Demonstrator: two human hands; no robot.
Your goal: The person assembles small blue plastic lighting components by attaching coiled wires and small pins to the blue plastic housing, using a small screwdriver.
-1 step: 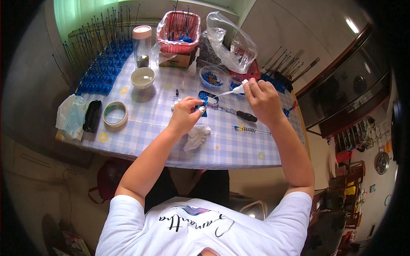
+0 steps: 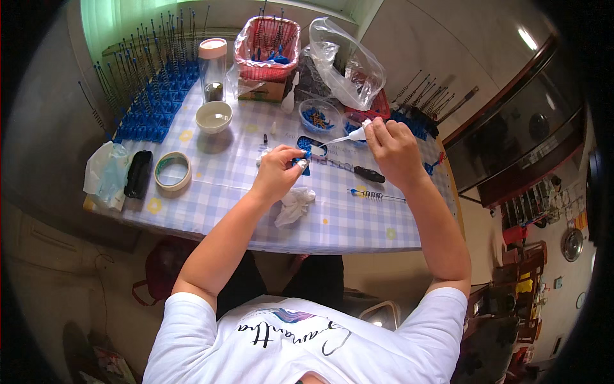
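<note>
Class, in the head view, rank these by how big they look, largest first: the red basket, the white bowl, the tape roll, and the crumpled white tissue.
1. Red basket
2. Tape roll, white bowl and crumpled white tissue: too alike to separate; the fisheye lens also bends sizes.

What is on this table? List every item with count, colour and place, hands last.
Small part: one, blue, in left hand.
Dropper bottle: one, white, in right hand.
Tape roll: one, pale, table left.
Bowl: one, white, behind tape.
Jar: one, clear, far edge.
Basket: one, red, far edge.
Crumpled tissue: one, white, near edge.
Screwdriver: one, black, under right hand.
Left hand: pinching part.
Right hand: gripping bottle.
</note>
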